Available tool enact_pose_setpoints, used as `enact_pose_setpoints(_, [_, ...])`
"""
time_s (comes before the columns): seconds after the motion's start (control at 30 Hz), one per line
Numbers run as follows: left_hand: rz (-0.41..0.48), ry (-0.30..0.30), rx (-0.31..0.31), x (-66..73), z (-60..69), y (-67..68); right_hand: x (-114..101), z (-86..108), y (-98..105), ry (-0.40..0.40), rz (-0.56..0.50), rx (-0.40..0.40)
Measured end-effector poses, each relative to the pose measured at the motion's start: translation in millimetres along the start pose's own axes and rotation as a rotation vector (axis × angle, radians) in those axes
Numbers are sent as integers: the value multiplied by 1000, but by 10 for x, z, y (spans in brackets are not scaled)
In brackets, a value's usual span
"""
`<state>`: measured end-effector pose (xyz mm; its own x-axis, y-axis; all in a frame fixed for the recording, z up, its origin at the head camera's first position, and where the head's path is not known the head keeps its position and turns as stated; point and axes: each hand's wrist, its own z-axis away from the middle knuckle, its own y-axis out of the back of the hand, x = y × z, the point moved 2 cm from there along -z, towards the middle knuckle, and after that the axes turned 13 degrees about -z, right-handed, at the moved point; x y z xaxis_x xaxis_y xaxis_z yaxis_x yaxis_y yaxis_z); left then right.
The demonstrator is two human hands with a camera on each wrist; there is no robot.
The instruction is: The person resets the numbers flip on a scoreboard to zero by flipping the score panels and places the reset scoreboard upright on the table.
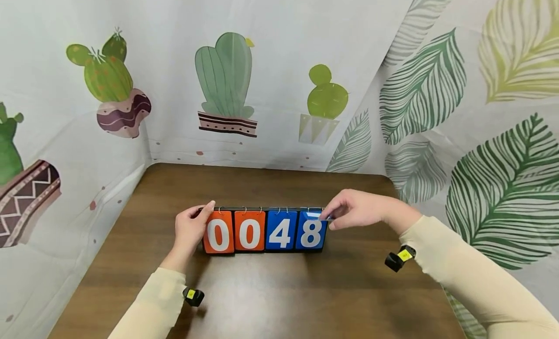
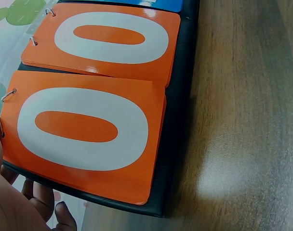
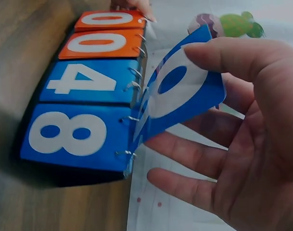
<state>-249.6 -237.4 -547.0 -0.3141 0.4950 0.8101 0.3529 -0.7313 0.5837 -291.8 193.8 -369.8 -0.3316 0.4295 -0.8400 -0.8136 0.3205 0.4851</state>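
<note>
A tabletop flip scoreboard stands tilted on the table, its ringed cards reading 0 0 in orange and 4 8 in blue. My left hand grips its upper left corner; in the left wrist view the thumb lies by the rings and the fingers reach behind the black backing. At the other end, my right hand pinches a blue number card raised over the rings above the 8 card. Its thumb presses the printed side, and the lower fingers are spread apart.
The brown wooden table extends in front of the scoreboard. Behind it and at both sides hang white curtains printed with cacti and leaves. Small black devices with yellow labels are worn on both wrists.
</note>
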Motion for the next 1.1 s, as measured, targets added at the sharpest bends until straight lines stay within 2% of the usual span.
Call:
enact_pose_setpoints(0.13, [3,2,-2,-6,7,-14,33,-23,-112,4,49,-32])
enact_pose_setpoints(0.3, [23,21,-15,-9,29,-44,88,-46,-231,-5,145,-34])
enact_pose_setpoints(0.4, [25,30,-15,-2,35,-34,111,-78,-331,-18,263,-23])
enact_pose_setpoints(0.5, [22,29,-12,13,30,-15,153,-116,-463,-24,429,4])
enact_pose_setpoints(0.67, [11,21,-1,13,17,9,299,-185,-741,24,685,70])
enact_pose_setpoints(0.8, [11,18,2,-9,11,14,480,-231,-929,65,834,128])
enact_pose_setpoints(0.9, [13,19,-1,-18,5,12,621,-256,-1005,80,883,160])
enact_pose_setpoints(1.1, [9,20,-11,20,-24,5,798,-285,-1019,60,852,188])
